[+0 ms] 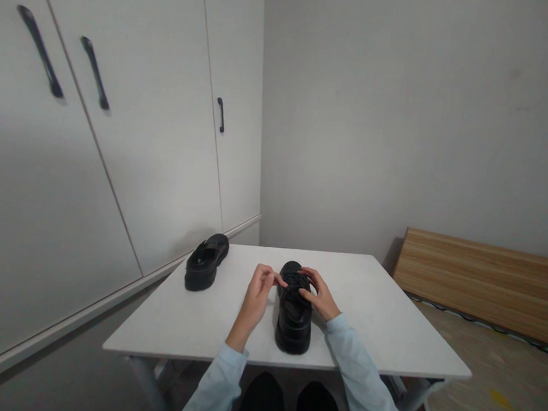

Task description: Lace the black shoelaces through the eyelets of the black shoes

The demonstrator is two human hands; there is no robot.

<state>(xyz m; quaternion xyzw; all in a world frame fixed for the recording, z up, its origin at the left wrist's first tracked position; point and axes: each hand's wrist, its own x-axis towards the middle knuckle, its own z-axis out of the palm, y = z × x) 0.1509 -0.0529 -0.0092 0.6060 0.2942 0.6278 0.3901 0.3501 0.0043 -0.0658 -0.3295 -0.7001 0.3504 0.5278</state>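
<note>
A black shoe (294, 323) stands on the white table in front of me, its heel towards me and its toe pointing away. Laces cross its upper, though their ends are too dark and small to make out. My left hand (262, 287) is at the left side of the laces, index finger stretched onto them and the other fingers curled. From the right, my right hand (318, 293) rests on the shoe, fingers over the front and thumb by the laces, spread apart. Another black shoe (204, 263) sits at the table's far left, apart from both hands.
The white table (363, 337) reaches back towards the grey wall. White cabinets (167, 129) with dark handles run along the left. A wooden board (479, 282) leans by the wall on the right. My knees (263, 399) are under the table's front edge.
</note>
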